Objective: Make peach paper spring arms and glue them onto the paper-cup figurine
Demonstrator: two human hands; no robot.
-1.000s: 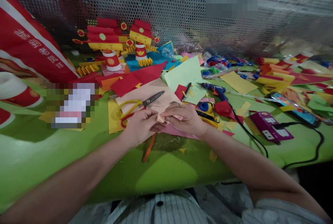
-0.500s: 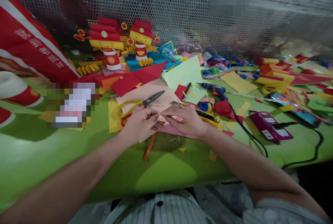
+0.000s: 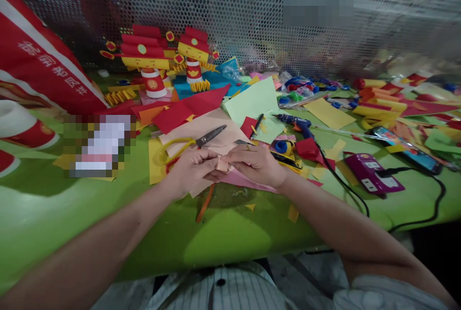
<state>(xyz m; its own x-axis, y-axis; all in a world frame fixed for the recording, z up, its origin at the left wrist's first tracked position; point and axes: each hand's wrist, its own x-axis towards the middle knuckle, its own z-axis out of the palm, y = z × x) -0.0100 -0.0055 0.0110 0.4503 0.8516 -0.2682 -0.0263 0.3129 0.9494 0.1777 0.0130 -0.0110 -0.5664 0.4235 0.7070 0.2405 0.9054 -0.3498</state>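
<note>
Between my two hands is a small folded piece of peach paper. My left hand pinches it from the left, and my right hand, with a ring on one finger, grips its other side. Part of the paper is hidden by my fingertips. Just beyond my left hand lie yellow-handled scissors on a larger peach sheet. A pink sheet sticks out beneath my right hand, and a thin orange paper strip lies in front of my left.
Two red-and-yellow paper figures stand at the back left. A blue glue gun and a purple power socket with black cords lie to the right. Paper cups are at the left edge. A phone lies far right.
The peach paper has turned slightly between my fingers and now shows a squarer, flatter face. Both hands stay in nearly the same place; the view has shifted a little.
</note>
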